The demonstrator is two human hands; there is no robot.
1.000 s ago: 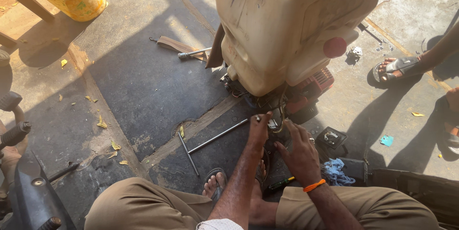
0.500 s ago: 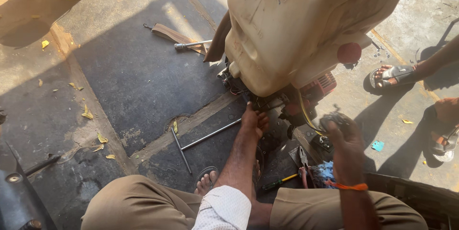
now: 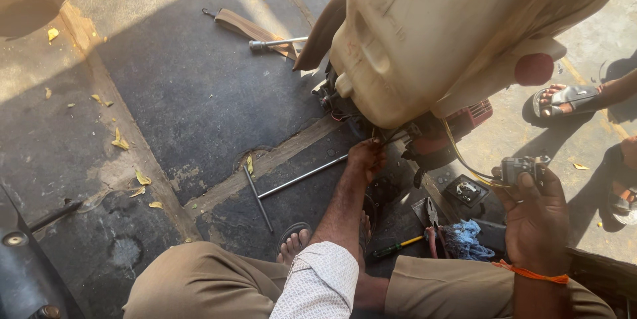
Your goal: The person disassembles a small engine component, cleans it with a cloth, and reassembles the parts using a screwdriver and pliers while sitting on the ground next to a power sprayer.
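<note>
Under cream tank (image 3: 431, 34), left hand (image 3: 365, 158) reached into engine base, fingers curled, grip unclear. Right hand (image 3: 539, 216) clasped small grey part (image 3: 517, 168) on yellow wire (image 3: 464, 160), near right. Risks judged: wire strained, tilted tank tipping onto wrist.

No packages, signs or screens here

Closest thing is faint dark markings up top on the big cream plastic tank (image 3: 451, 34); no proper labels anywhere.
</note>
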